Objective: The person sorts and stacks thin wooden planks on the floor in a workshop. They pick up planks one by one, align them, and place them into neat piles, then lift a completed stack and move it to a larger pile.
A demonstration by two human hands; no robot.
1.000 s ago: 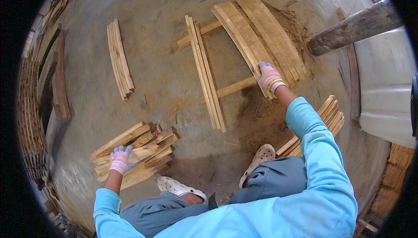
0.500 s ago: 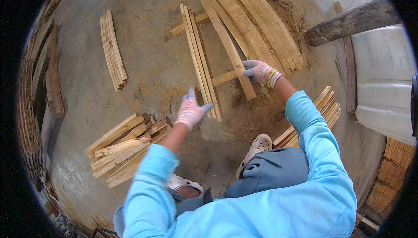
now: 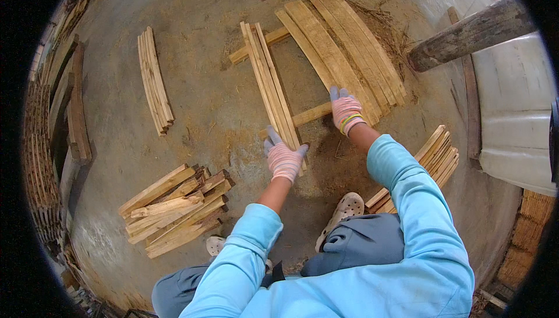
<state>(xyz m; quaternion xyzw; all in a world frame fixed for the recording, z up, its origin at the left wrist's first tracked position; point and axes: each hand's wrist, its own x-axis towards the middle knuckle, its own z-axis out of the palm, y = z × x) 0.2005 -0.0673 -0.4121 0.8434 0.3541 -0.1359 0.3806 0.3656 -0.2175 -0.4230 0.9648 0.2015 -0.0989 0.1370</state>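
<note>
My left hand [image 3: 284, 158], in a pink glove with grey fingertips, straddles the near end of a bundle of narrow wooden strips [image 3: 266, 79]. Its fingers lie along the bundle's left side and its thumb on the right side. My right hand [image 3: 347, 111], gloved alike with coloured bands at the wrist, reaches the near end of the leftmost wide board [image 3: 307, 47]. Its fingers are stretched out at the board's end; their undersides are hidden. More wide boards [image 3: 355, 44] lie side by side to the right. Strips and boards rest across two wooden crosspieces [image 3: 314, 114].
Several short wood pieces [image 3: 174, 207] are heaped at lower left. A strip stack [image 3: 154, 79] lies farther off at left, another [image 3: 431, 158] beside my right knee. A round post [image 3: 471, 30] juts in at right near a pale sheet [image 3: 512, 102]. Dark planks [image 3: 78, 108] stand at left.
The single board under my right hand no longer lies apart; the strip bundle looks wider. My left hand has moved right onto the bundle, and my right hand has shifted to the wide boards.
</note>
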